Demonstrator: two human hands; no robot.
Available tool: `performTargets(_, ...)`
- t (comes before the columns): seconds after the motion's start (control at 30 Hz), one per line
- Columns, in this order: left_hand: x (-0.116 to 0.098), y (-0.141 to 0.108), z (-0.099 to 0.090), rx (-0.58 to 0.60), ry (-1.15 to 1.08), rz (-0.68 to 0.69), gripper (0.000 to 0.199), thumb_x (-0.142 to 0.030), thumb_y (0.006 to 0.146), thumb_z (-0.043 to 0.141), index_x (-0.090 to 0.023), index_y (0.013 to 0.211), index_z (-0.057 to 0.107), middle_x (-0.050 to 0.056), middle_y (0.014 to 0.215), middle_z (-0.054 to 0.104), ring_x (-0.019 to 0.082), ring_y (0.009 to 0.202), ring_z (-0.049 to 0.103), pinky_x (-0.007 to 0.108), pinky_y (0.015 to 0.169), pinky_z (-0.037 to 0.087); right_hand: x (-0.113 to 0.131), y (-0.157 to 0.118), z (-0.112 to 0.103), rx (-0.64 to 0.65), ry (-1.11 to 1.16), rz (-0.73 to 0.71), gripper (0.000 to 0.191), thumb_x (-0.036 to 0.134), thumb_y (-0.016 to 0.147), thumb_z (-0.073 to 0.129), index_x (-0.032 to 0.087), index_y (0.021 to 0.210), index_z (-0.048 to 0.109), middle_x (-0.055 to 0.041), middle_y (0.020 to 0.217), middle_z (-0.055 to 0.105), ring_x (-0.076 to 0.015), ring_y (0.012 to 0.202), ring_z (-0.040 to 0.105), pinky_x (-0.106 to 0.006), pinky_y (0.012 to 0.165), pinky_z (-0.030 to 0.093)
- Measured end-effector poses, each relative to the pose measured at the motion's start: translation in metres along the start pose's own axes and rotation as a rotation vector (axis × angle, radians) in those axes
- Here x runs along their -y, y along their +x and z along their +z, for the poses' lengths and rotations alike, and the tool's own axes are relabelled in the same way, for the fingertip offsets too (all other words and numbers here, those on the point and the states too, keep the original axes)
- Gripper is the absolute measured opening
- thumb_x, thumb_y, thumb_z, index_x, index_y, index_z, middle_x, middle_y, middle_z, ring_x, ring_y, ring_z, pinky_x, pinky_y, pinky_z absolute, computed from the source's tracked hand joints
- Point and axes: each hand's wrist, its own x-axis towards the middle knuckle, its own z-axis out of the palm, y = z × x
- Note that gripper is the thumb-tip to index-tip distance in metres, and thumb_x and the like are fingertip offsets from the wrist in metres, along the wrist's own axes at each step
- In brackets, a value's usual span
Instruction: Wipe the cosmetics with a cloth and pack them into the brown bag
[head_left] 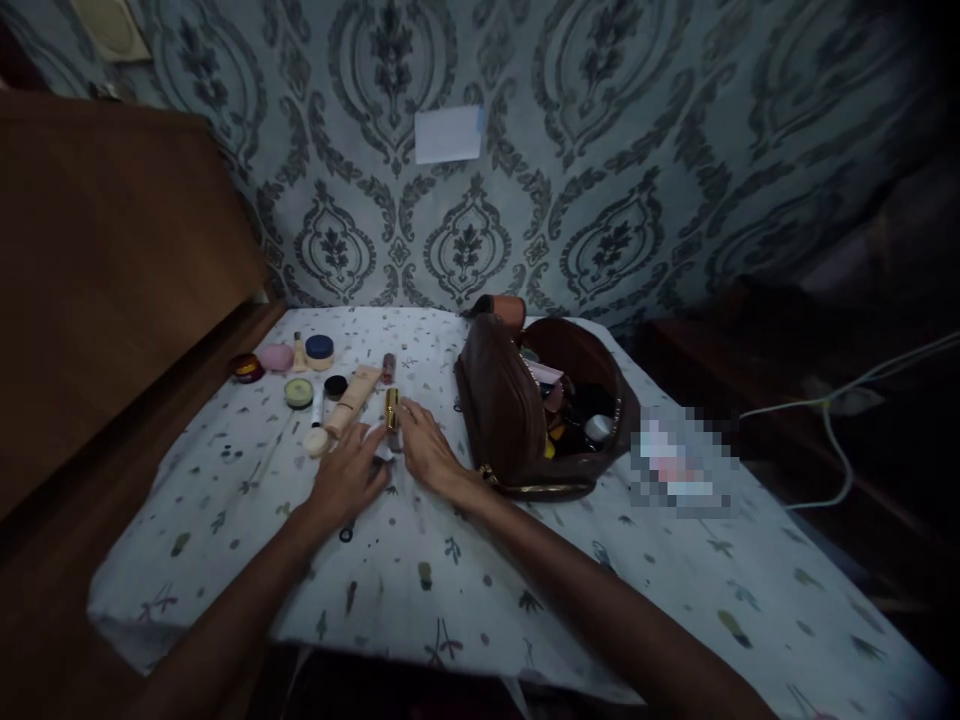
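Observation:
A gold tube (392, 408) is on the patterned cloth, between my two hands. The fingertips of my right hand (429, 447) are pressed together against its right side. At its lower left is my left hand (349, 474), fingers apart and holding nothing, one fingertip close to the tube's lower end. Left of the tube lie a beige squeeze tube (354, 400), a small white tube (317, 408), a black-lidded jar (335, 387) and a round cream-coloured item (316, 441). A small reddish tube (388, 368) is just behind.
A brown bag (499, 410) stands open on the right with several cosmetics inside. Farther left are a green-topped tin (298, 393), a blue-lidded jar (319, 351), a pink item (277, 357) and an amber jar (246, 368). Wooden furniture (112, 260) borders the left; a patterned wall stands behind.

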Motion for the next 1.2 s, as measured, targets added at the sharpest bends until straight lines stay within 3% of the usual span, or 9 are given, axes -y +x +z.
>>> performTargets(0.1, 0.001, -0.003, -0.003, 0.068, -0.016, -0.016, 0.06, -0.023, 0.082, 0.052, -0.019, 0.141, 0.04, 0.014, 0.126, 0.053, 0.031, 0.121, 0.051, 0.045, 0.092, 0.05, -0.007, 0.031, 0.015, 0.014, -0.029, 0.059, 0.082, -0.001, 0.071, 0.058, 0.015, 0.149, 0.037, -0.0173, 0.158, 0.03, -0.0312, 0.145, 0.028, -0.048, 0.114, 0.033)
performTargets(0.2, 0.007, -0.005, -0.004, 0.058, -0.096, -0.002, 0.063, -0.013, 0.081, 0.047, -0.017, 0.143, 0.035, 0.015, 0.13, 0.051, 0.029, 0.124, 0.05, 0.043, 0.093, 0.05, -0.015, 0.044, 0.022, 0.023, -0.067, -0.019, 0.07, 0.0, 0.076, 0.054, 0.015, 0.144, 0.045, -0.0171, 0.156, 0.034, -0.0307, 0.14, 0.034, -0.048, 0.113, 0.033)
performTargets(0.33, 0.014, -0.005, -0.001, -0.012, -0.174, -0.023, 0.05, -0.006, 0.08, 0.041, -0.015, 0.129, 0.046, 0.015, 0.121, 0.057, 0.028, 0.116, 0.056, 0.044, 0.095, 0.049, -0.021, 0.043, 0.022, -0.056, -0.111, -0.084, 0.055, 0.002, 0.081, 0.049, 0.019, 0.133, 0.056, -0.0135, 0.14, 0.048, -0.0264, 0.121, 0.049, -0.04, 0.103, 0.042)
performTargets(0.47, 0.014, -0.004, 0.002, -0.051, -0.195, -0.044, 0.044, -0.005, 0.08, 0.043, -0.016, 0.122, 0.052, 0.014, 0.115, 0.059, 0.028, 0.111, 0.057, 0.045, 0.094, 0.049, -0.022, 0.04, 0.021, -0.102, -0.128, -0.082, 0.05, 0.003, 0.08, 0.051, 0.02, 0.126, 0.06, -0.0112, 0.123, 0.052, -0.0253, 0.109, 0.05, -0.039, 0.097, 0.044)
performTargets(0.6, 0.011, -0.004, 0.0, -0.089, -0.24, -0.092, 0.045, -0.006, 0.083, 0.041, -0.016, 0.126, 0.051, 0.014, 0.118, 0.057, 0.027, 0.11, 0.056, 0.044, 0.093, 0.05, -0.025, 0.042, 0.025, -0.149, -0.065, -0.086, 0.043, 0.005, 0.079, 0.054, 0.02, 0.118, 0.063, -0.0104, 0.114, 0.051, -0.025, 0.106, 0.049, -0.039, 0.096, 0.044)
performTargets(0.77, 0.01, -0.004, -0.001, -0.177, -0.255, -0.109, 0.049, -0.009, 0.088, 0.038, -0.015, 0.136, 0.046, 0.014, 0.126, 0.052, 0.027, 0.121, 0.051, 0.045, 0.102, 0.047, -0.023, 0.038, 0.021, -0.148, 0.023, -0.074, 0.033, 0.006, 0.078, 0.058, 0.019, 0.108, 0.062, -0.0089, 0.109, 0.052, -0.024, 0.106, 0.047, -0.037, 0.096, 0.04)
performTargets(1.0, 0.006, -0.002, 0.009, -0.225, -0.129, -0.009, 0.053, -0.012, 0.092, 0.036, -0.016, 0.145, 0.038, 0.017, 0.136, 0.046, 0.029, 0.128, 0.049, 0.048, 0.104, 0.047, -0.009, 0.021, 0.012, -0.072, 0.11, -0.056, 0.016, 0.009, 0.082, 0.059, 0.019, 0.094, 0.059, -0.0039, 0.091, 0.06, -0.0196, 0.092, 0.05, -0.03, 0.084, 0.039)
performTargets(1.2, 0.003, -0.001, 0.006, -0.184, 0.072, 0.245, 0.055, -0.009, 0.092, 0.036, -0.014, 0.146, 0.034, 0.019, 0.138, 0.049, 0.03, 0.129, 0.049, 0.044, 0.099, 0.051, -0.003, 0.0, 0.015, -0.046, 0.299, -0.044, 0.011, 0.011, 0.078, 0.057, 0.016, 0.086, 0.061, 0.0029, 0.073, 0.057, -0.0137, 0.072, 0.049, -0.023, 0.069, 0.039)
